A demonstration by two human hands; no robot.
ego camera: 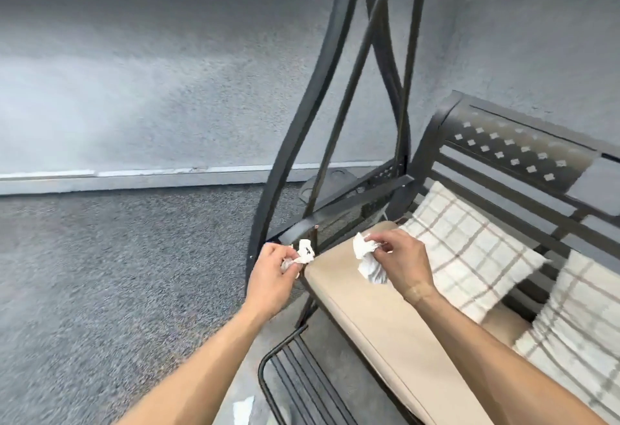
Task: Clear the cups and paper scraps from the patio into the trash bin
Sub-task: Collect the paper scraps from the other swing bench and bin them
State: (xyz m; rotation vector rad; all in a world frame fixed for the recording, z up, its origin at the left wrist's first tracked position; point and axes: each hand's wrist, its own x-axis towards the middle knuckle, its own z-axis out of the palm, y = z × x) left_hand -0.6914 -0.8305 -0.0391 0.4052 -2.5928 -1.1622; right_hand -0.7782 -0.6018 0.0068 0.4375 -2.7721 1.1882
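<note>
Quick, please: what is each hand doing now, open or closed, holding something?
Left hand: closed on a small paper scrap.
Right hand: closed on a bigger crumpled paper.

three paper scraps (369, 258), two pillows (469, 243).

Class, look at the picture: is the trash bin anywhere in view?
No: only the swing bench, floor and wall show, while each hand holds crumpled paper.
</note>
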